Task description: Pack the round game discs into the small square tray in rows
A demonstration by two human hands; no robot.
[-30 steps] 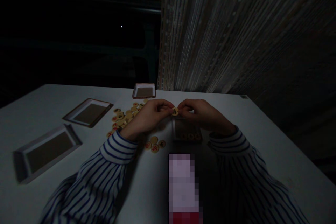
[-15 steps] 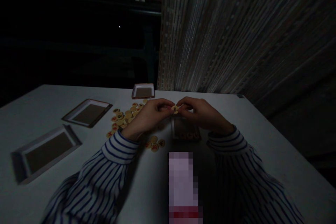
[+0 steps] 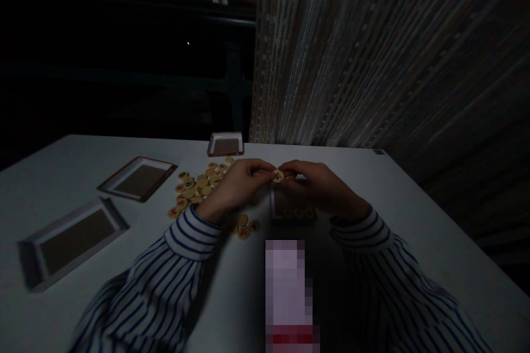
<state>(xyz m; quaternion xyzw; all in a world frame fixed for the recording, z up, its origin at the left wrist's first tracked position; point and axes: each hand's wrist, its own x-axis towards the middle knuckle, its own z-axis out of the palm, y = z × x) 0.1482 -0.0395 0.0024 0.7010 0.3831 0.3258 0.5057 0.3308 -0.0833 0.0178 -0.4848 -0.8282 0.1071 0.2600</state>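
Between the fingertips of both hands is a round wooden Chinese chess piece (image 3: pixel 277 176) with a dark character on its face. My left hand (image 3: pixel 242 181) pinches it from the left, and my right hand (image 3: pixel 317 181) from the right. Below them stands a shallow box (image 3: pixel 276 210), partly covered by my right hand, with several pieces in a row along its near side. A pile of similar pieces (image 3: pixel 202 181), some marked red and some black, lies left of my left hand. A smaller group of pieces (image 3: pixel 243 232) rests nearer me.
Shallow open trays lie to the left: a near tray (image 3: pixel 25 253), a middle tray (image 3: pixel 103 188) and a small far tray (image 3: pixel 210 146). All are on the white table (image 3: pixel 165 287). A string curtain (image 3: pixel 314 66) hangs behind the far edge. A pixelated patch (image 3: pixel 285 287) covers the front middle.
The held piece has turned so its marked face shows more fully. Both hands have shifted slightly down, and more of the pieces in the box are visible.
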